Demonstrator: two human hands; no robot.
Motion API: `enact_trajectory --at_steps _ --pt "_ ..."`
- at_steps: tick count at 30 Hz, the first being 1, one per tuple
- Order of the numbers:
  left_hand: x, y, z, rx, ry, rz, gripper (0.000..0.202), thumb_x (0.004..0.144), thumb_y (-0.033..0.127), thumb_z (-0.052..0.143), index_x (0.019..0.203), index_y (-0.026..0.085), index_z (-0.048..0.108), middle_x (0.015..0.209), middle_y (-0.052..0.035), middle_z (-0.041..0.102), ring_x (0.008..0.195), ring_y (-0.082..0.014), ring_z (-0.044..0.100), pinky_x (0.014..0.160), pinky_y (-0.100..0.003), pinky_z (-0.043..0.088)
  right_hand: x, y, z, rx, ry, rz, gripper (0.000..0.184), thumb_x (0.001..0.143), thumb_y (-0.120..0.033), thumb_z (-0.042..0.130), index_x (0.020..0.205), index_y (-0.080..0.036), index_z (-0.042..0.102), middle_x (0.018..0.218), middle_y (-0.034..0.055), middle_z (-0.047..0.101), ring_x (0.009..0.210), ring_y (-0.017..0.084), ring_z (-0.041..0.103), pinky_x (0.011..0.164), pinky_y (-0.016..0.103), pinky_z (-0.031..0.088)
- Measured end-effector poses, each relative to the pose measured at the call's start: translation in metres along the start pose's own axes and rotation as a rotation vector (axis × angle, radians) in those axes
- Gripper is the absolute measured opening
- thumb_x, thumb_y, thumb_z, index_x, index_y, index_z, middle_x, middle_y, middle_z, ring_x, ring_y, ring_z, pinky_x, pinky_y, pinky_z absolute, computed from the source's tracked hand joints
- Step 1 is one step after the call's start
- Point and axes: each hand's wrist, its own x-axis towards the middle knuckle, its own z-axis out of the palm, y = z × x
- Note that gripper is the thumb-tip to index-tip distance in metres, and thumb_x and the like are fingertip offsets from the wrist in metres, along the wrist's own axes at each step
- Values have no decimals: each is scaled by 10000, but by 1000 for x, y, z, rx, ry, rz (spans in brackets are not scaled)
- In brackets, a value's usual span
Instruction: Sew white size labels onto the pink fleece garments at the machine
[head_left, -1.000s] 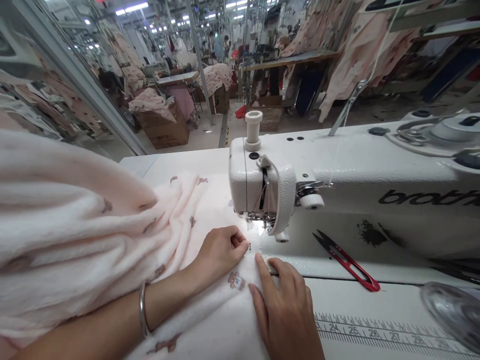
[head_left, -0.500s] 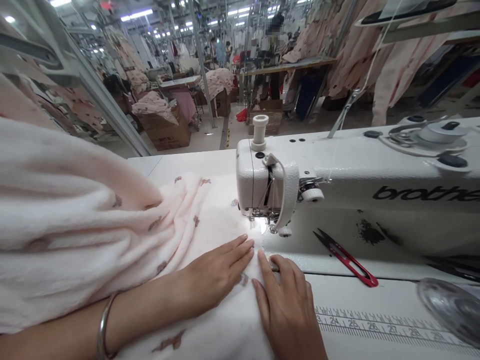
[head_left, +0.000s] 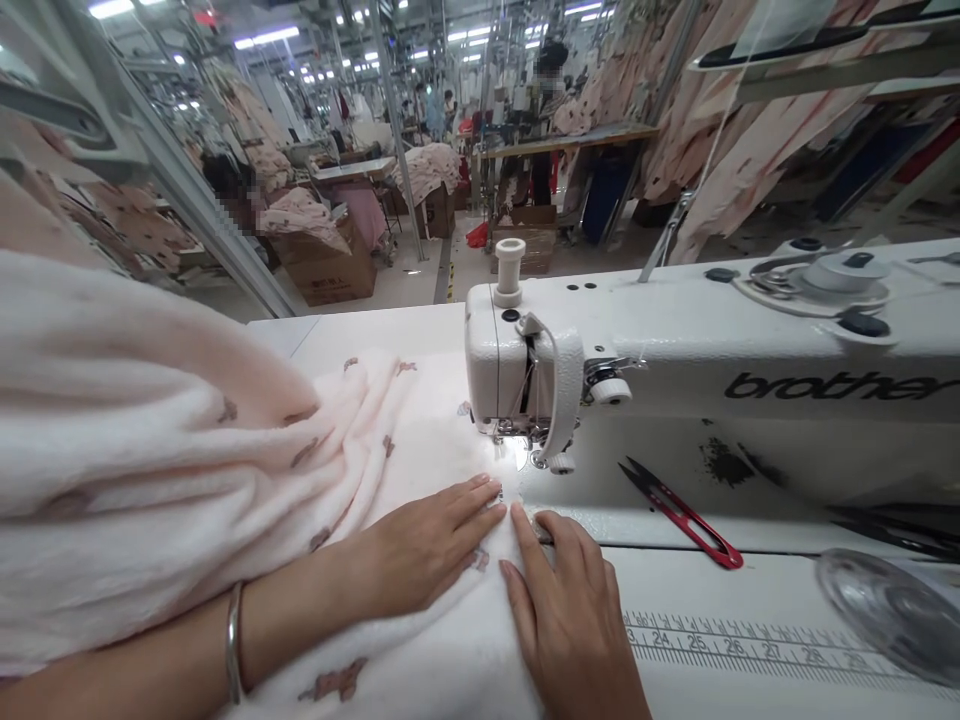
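Observation:
A soft pale pink fleece cloth (head_left: pixel 150 450) printed with small bears lies piled at the left and runs under the needle of a white sewing machine (head_left: pixel 675 340). My left hand (head_left: pixel 427 545) lies flat on the cloth, fingers stretched toward the presser foot (head_left: pixel 517 440). My right hand (head_left: pixel 562 610) presses flat on the cloth's right edge just in front of the needle, fingers extended. A silver bangle (head_left: pixel 234 655) sits on my left wrist.
Red-handled thread snips (head_left: pixel 686 515) lie on the machine bed to the right. A printed ruler (head_left: pixel 750 650) runs along the table's front. A clear round object (head_left: pixel 885 610) sits at the far right. Behind are boxes, tables and hanging garments.
My left hand was curled in a pinch at the cloth near the needle a second ago; it has since opened and now lies flat. The right hand has barely moved.

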Motion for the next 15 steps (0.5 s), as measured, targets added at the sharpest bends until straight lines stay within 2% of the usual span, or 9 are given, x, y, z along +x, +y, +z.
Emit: enact_trajectory --at_steps 6,15 --pt "2 -1 -1 30 -52 -22 435 961 210 356 1360 36 350 1449 -219 347 1384 -278 281 1135 -388 329 -2 3 1 -3 -20 -18 386 918 -242 497 1269 -85 526 1170 178 521 1093 310 489 800 387 420" --pt "0 3 0 33 -51 -17 449 949 195 360 1360 15 348 1452 -228 334 1392 -281 259 1142 -398 318 -3 4 6 -42 -20 -31 393 915 -254 511 1271 -87 533 1180 177 515 1088 307 494 813 383 409"
